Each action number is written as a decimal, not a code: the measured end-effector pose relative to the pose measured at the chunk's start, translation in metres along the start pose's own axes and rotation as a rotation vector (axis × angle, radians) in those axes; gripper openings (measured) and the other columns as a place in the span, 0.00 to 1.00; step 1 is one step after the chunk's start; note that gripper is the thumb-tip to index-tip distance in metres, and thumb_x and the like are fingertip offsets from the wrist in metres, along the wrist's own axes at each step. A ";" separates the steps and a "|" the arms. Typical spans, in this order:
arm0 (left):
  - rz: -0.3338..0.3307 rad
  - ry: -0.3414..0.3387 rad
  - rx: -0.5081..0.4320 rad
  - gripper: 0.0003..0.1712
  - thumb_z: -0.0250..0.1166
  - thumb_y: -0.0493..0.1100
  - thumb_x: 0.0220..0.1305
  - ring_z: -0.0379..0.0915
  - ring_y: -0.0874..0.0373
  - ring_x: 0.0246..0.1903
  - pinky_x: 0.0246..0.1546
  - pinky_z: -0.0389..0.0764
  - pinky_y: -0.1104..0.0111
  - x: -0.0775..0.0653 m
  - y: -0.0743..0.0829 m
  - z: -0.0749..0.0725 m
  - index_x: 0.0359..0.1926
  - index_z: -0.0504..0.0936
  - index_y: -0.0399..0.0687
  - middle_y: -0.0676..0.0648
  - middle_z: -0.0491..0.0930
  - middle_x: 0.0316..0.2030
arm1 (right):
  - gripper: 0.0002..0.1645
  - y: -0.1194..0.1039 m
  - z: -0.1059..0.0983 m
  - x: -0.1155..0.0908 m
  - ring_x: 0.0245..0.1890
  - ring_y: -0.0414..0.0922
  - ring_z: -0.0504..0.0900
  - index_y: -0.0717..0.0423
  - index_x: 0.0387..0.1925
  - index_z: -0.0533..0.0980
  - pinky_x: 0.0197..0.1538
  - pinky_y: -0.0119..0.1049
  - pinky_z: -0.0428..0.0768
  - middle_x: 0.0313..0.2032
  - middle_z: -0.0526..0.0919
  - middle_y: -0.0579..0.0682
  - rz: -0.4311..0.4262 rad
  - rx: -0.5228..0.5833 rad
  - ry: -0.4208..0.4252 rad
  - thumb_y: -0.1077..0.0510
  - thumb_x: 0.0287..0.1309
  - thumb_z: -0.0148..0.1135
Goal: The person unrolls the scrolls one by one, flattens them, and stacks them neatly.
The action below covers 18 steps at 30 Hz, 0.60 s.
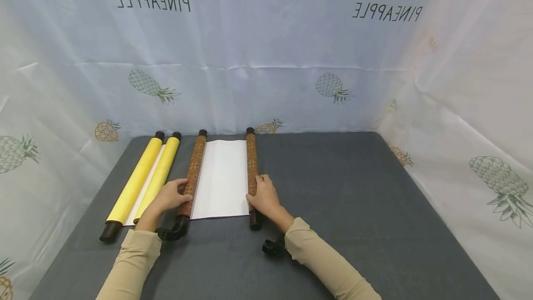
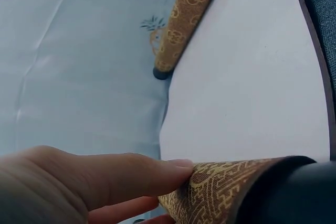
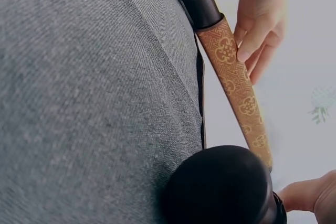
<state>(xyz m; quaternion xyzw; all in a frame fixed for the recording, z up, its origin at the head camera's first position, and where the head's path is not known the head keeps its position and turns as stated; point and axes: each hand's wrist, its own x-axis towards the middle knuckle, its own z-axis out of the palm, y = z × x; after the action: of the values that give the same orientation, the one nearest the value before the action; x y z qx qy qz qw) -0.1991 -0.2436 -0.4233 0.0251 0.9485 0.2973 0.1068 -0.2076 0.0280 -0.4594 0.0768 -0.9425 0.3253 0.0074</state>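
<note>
- On the gray table (image 1: 354, 207), from the head: brown scroll (image 1: 218, 177), partly unrolled, with white paper (image 1: 225, 189) between its two rolls; yellow scroll (image 1: 145, 184) to the left.
- Also from the head: left hand (image 1: 169, 196) bent part way open, with hold of the left roll (image 1: 195, 168); right hand (image 1: 265, 196) bent much the same, with hold of the right roll (image 1: 252, 165); white pineapple cloth (image 1: 266, 40) behind.
- From the left wrist: thumb on the left roll, other fingers lower down, partly hidden.
- From the right wrist: big black end (image 3: 215, 187) up close, right hand mostly out of sight, so cannot tell its grip there; left hand pinching the farther roll.
</note>
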 end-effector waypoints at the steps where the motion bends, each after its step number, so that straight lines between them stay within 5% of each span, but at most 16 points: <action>1: -0.001 -0.001 -0.003 0.38 0.64 0.36 0.58 0.67 0.29 0.59 0.55 0.75 0.45 0.000 0.000 0.000 0.65 0.60 0.19 0.21 0.70 0.58 | 0.37 0.001 0.000 0.000 0.59 0.59 0.74 0.69 0.62 0.69 0.57 0.51 0.77 0.59 0.72 0.64 -0.009 0.002 0.007 0.57 0.53 0.69; 11: -0.016 -0.020 0.021 0.39 0.60 0.36 0.59 0.66 0.28 0.60 0.56 0.74 0.44 0.001 -0.001 0.000 0.66 0.57 0.20 0.20 0.66 0.61 | 0.35 0.006 -0.001 -0.001 0.48 0.59 0.79 0.69 0.63 0.67 0.48 0.52 0.80 0.52 0.76 0.66 0.004 -0.010 0.034 0.59 0.54 0.62; 18: -0.027 -0.006 0.018 0.39 0.62 0.38 0.60 0.61 0.26 0.63 0.59 0.70 0.41 0.002 0.000 0.000 0.66 0.58 0.20 0.20 0.63 0.63 | 0.37 0.006 -0.001 -0.001 0.53 0.60 0.78 0.71 0.62 0.66 0.52 0.53 0.80 0.54 0.76 0.66 0.051 -0.066 0.002 0.55 0.56 0.65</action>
<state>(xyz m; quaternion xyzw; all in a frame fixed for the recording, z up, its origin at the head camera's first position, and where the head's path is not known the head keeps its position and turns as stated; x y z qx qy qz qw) -0.2008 -0.2430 -0.4239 0.0141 0.9510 0.2872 0.1134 -0.2075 0.0341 -0.4622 0.0521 -0.9544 0.2940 0.0028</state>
